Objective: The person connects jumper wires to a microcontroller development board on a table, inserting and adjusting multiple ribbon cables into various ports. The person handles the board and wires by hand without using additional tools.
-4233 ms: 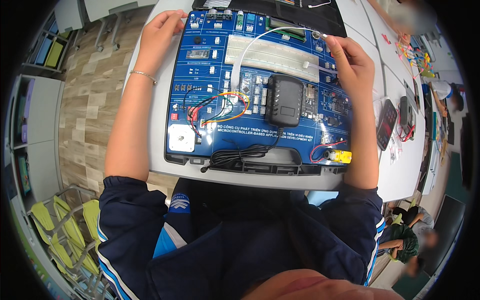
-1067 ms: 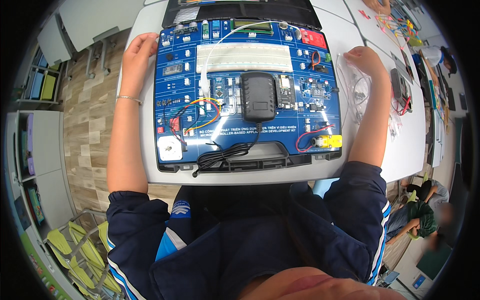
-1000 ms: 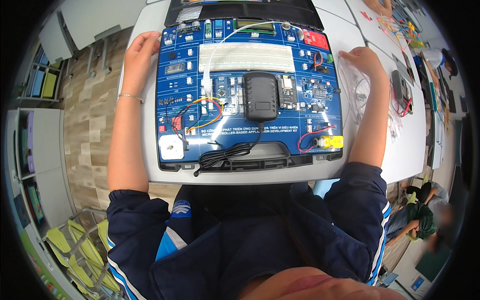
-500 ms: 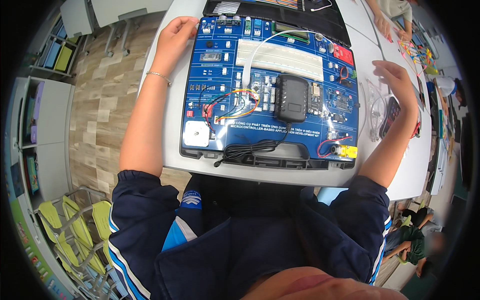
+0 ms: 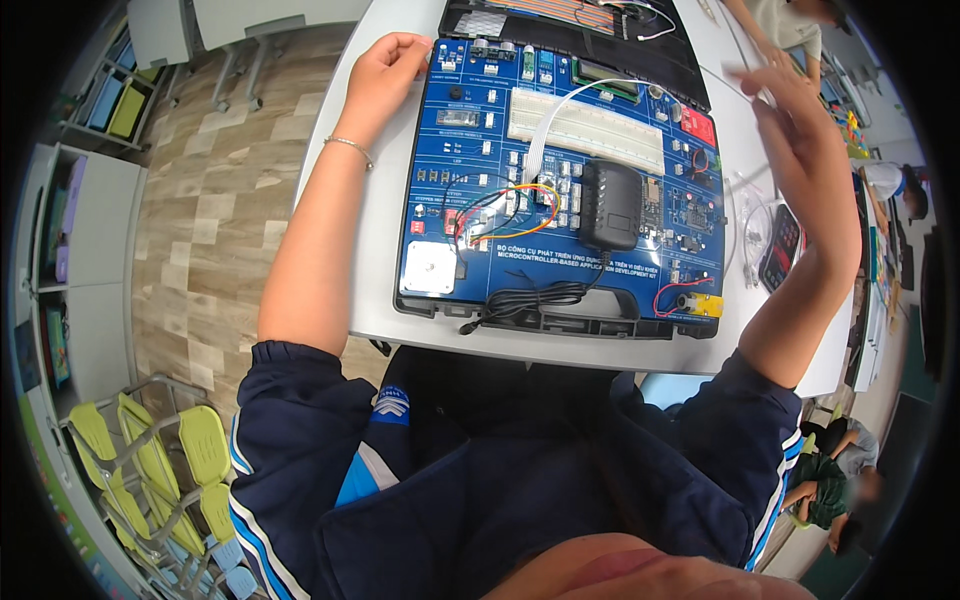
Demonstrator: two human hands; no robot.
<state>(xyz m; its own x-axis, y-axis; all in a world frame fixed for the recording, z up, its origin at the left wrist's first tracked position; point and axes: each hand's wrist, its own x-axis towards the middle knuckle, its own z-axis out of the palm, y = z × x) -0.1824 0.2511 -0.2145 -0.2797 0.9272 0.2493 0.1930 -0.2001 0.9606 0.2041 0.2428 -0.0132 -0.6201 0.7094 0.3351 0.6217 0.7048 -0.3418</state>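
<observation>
A blue electronics training kit (image 5: pixel 475 285) lies in an open black case on the table in front of me. My left hand (image 5: pixel 385 80) is at its far left corner, fingers curled together against the edge. Held up beyond the kit's right side, my right hand (image 5: pixel 795 120) is empty, its fingers extended and apart. On the panel are a white breadboard (image 5: pixel 585 135), a black power adapter (image 5: pixel 611 205) with its cord bundled (image 5: pixel 535 298), and coloured jumper wires (image 5: pixel 545 188). A white ribbon cable (image 5: pixel 543 130) arches over the breadboard.
The black case lid (image 5: pixel 670 55) stretches away behind the panel. Right of the case lie clear plastic bags (image 5: pixel 752 230) and a black device with buttons (image 5: pixel 782 250). Another person's arm (image 5: pixel 760 35) reaches in at the far right. Green chairs (image 5: pixel 150 440) stand at the left.
My right hand has risen farther away, toward the kit's far right corner. The kit and table sit farther right in the picture; my left hand stays at the same corner.
</observation>
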